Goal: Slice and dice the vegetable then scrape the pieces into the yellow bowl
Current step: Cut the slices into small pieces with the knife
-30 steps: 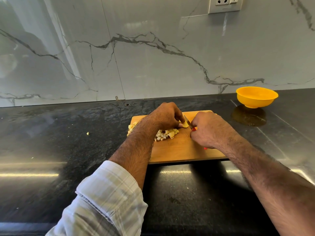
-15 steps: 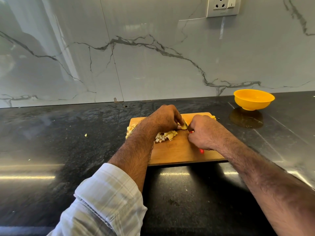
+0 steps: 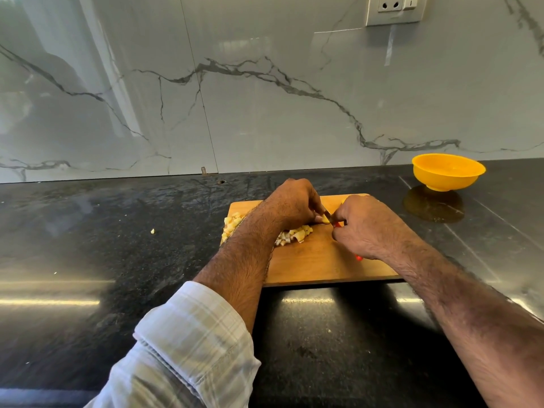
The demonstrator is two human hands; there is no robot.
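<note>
A wooden cutting board (image 3: 321, 265) lies on the black counter. A pile of pale yellow diced vegetable pieces (image 3: 294, 234) sits on its left half, partly hidden under my left forearm. My left hand (image 3: 291, 206) pinches a small uncut yellow vegetable piece (image 3: 326, 220) against the board. My right hand (image 3: 368, 228) grips a red-handled knife (image 3: 358, 257), its blade mostly hidden between the two hands right at that piece. The yellow bowl (image 3: 447, 171) stands empty at the back right, apart from the board.
A stray vegetable bit (image 3: 152, 231) lies on the counter left of the board. A marble backsplash rises behind the counter, with a wall socket (image 3: 394, 8) at the top right. The counter's front edge runs along the bottom.
The hands stay together at the same spot on the board, with the knife working at the small piece. The view has tilted slightly, so the scene sits lower in the frame.
</note>
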